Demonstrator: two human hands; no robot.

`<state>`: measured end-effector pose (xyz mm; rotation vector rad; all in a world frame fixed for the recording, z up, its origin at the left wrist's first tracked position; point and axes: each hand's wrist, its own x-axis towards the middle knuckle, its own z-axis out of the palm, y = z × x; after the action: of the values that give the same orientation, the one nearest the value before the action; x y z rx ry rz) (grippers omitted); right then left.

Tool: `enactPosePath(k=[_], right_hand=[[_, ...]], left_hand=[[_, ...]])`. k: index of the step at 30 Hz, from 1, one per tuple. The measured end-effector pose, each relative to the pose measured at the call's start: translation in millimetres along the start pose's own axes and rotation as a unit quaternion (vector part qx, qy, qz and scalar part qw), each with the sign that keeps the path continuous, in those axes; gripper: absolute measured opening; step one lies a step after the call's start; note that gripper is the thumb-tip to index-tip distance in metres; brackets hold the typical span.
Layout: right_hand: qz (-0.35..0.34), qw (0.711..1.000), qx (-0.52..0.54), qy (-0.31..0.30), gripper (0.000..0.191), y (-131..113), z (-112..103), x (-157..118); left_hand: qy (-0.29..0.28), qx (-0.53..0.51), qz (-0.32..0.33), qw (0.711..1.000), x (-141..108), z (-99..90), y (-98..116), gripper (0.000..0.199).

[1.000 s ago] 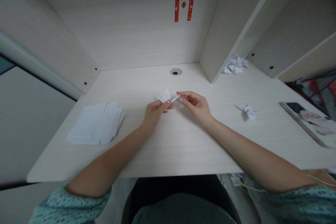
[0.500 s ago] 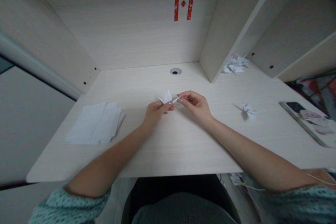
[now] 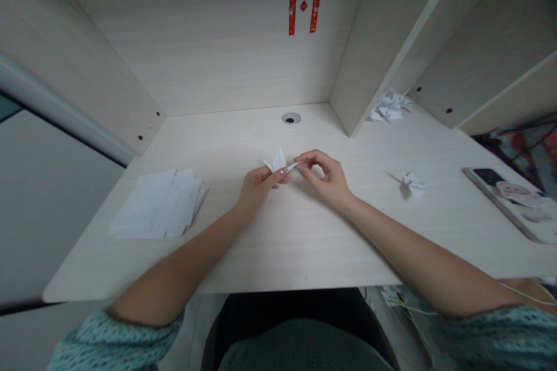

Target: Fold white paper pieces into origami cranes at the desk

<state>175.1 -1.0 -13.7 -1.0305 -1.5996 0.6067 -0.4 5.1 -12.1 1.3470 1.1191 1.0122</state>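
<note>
A white folded paper crane (image 3: 279,159) is held above the middle of the desk (image 3: 270,261). My left hand (image 3: 259,185) is closed on its body, thumb on top and fingers beneath. The thumb and index finger of my right hand (image 3: 324,175) pinch the tip of the point that sticks out to the right. Another point rises upright in the middle, and a thin one juts out to the left. My left fingers hide the crane's lower part.
A stack of white paper sheets (image 3: 159,204) lies at the left. On the right are a single paper crane (image 3: 412,183) and a phone (image 3: 513,200) with a decorated case. Behind the upright divider (image 3: 369,58) sits a pile of folded paper cranes (image 3: 390,105). A cable hole (image 3: 291,119) is at the back.
My right fingertips have shifted slightly and now cover more of the crane's right tip. My left hand keeps its hold, and everything else looks unmoved.
</note>
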Motion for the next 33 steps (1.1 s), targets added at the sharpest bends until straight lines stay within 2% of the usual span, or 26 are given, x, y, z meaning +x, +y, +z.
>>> enactPosePath(k=[6, 11, 15, 22, 29, 31, 33], right_hand=[[0.035, 0.999, 0.020, -0.007, 0.021, -2, -1, 1], [0.123, 0.990, 0.074, 0.008, 0.026, 4, 1, 5], [0.186, 0.973, 0.140, -0.003, 0.032, 10, 3, 6], [0.250, 0.948, 0.199, 0.003, 0.036, 13, 6, 3], [0.314, 0.898, 0.305, -0.032, 0.033, 8, 7, 4], [0.316, 0.899, 0.301, -0.030, 0.031, 8, 7, 5], [0.293, 0.918, 0.268, -0.019, 0.030, 8, 6, 5]], left_hand=[[0.038, 0.040, 0.017, 0.998, 1, -0.6, -3, 0.034], [0.040, 0.075, 0.027, 0.996, -1, -0.2, -1, 0.033], [0.037, 0.090, 0.038, 0.995, -1, -1.3, -4, 0.033], [0.043, 0.123, 0.049, 0.990, 1, -2.8, -8, 0.035], [0.040, 0.126, 0.060, 0.989, 1, -4.8, -9, 0.036], [0.038, 0.114, 0.050, 0.991, 1, -4.3, -8, 0.036], [0.034, 0.095, 0.035, 0.994, 1, -3.1, -7, 0.035]])
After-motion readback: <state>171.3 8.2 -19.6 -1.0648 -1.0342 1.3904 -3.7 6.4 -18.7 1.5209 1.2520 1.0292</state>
